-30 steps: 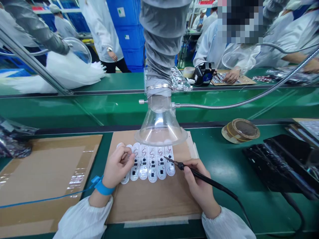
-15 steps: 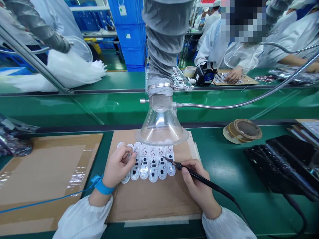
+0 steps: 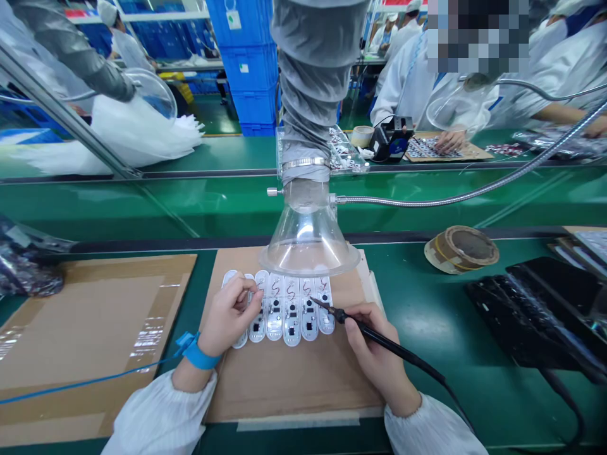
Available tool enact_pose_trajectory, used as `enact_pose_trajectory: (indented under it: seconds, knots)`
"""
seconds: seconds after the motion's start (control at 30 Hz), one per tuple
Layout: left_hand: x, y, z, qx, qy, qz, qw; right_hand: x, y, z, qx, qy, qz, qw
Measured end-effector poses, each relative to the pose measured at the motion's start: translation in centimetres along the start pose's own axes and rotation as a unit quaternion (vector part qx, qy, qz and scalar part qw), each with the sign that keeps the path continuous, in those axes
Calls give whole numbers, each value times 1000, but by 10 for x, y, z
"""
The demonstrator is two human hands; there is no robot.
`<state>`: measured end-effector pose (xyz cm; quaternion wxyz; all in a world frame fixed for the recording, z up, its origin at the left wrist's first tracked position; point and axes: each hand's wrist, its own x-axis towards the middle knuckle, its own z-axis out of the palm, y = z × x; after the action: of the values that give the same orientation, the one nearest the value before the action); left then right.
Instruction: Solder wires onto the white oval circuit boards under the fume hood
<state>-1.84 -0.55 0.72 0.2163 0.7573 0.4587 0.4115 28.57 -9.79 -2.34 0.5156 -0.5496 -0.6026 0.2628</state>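
Observation:
A row of several white oval circuit boards (image 3: 293, 319) with black parts and thin red wires lies on a cardboard sheet (image 3: 294, 385). My right hand (image 3: 374, 351) grips a black soldering iron (image 3: 384, 341) like a pen; its tip points left, at the boards on the right side of the row. Over the left end of the row, my left hand (image 3: 232, 316) is closed, thumb and index finger near each other. Whatever may be between those fingers is too small or hidden to make out. A blue wrist strap (image 3: 202, 354) with a cord circles my left wrist.
A clear extraction hood (image 3: 310, 249) hangs just above the boards' far ends. Another cardboard sheet (image 3: 90, 347) lies left. At right are a tape roll (image 3: 459, 249) and a black object (image 3: 526, 316). A co-worker's hand (image 3: 450, 139) works beyond the green barrier (image 3: 213, 205).
My left hand has shifted very slightly right. The soldering iron and my right hand stay nearly in place. Across the barrier, the co-worker's hand has moved a little.

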Motion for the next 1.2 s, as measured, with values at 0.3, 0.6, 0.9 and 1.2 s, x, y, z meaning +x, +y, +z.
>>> enact_pose_trajectory:
  seconds: [0.3,0.6,0.9,1.2]
  knots:
    - [-1,-3,-3,19,9,-3,1000,-2,5,-1,-2,19,-11,1000]
    - [0,-1,-3,21,2,-3,1000,-4,4,-2,14,-42,49,998]
    - [-1,-2,-2,19,-7,4,1000,-2,4,0,11,-54,48,997]
    - [-1,-1,-8,14,4,5,1000,-3,2,-1,45,3,37,998]
